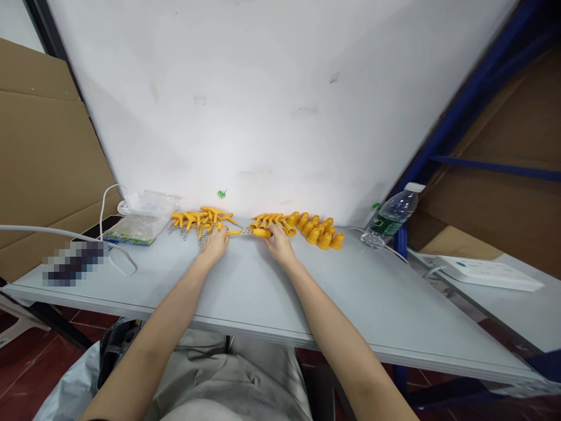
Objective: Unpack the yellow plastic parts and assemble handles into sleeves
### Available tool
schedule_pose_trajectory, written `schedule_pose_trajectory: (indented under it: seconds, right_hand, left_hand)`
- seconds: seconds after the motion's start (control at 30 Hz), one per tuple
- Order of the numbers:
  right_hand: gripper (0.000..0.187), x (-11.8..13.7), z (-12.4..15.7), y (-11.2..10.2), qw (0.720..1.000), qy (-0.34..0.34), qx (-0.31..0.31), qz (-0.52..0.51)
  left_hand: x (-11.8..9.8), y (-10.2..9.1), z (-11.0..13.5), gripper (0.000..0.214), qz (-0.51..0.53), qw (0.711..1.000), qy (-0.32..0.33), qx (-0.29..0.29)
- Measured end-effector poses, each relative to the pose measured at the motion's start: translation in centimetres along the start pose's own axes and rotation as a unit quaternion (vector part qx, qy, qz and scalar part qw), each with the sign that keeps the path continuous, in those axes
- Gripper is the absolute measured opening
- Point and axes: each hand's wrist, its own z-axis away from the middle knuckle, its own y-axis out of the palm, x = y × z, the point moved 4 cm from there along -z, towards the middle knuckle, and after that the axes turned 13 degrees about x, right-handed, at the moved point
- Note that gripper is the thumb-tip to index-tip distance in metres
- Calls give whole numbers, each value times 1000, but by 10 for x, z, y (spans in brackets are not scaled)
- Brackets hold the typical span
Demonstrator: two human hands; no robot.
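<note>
Fingers of the person's left hand (214, 242) were closed on a yellow stem (234, 233), and those of the right hand (280, 242) were clamped around a yellow cup (262, 233); both pieces were left of the water bottle (392, 216), over the table (249, 292). The stem looked ridged, with a thin silver end pointing at the cup; whether the two touched could not be told. The cup lay sideways, its wall grooved lengthwise.

Farther left of the bottle than the stem, a heap of handles (213, 211), bright yellow and branched, had silver spiral ends. Nearest the bottle on that same side, cups (324, 240) of the same yellow stood in a cluster, mouths down, narrowing toward the top.

The bottle itself was clear, with a white cap and a green label (385, 225) whose white marking was too small to read; its fill level could not be told. Well to its left lay a clear packet (135, 227) with a blue-green edge, its greyish contents indistinct. Right of the bottle sat a white power strip (488, 273) bearing a small green mark.
</note>
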Motion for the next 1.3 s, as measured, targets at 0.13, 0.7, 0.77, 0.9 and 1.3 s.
schedule_pose_trajectory:
  seconds: [0.13, 0.7, 0.77, 0.9, 1.3]
  right_hand:
    - [26, 3, 0, -2, 1000, -4, 0, 16]
    - [25, -3, -1, -2, 1000, -16, 14, -17]
    - [26, -1, -1, -1, 999, -20, 21, -14]
    - [29, 6, -1, 1, 999, -30, 36, -7]
    - [31, 15, -3, -4, 996, -46, 27, -75]
  left_hand:
    - [0, 0, -1, 31, -14, 1000, -8, 1]
    - [1, 0, 1, 34, -4, 999, -38, 22]
    - [-2, -1, 2, 34, 5, 999, -27, 17]
    - [-12, -5, 6, 38, 7, 1000, 23, 1]
    - [-16, -6, 7, 43, 35, 995, 78, -51]
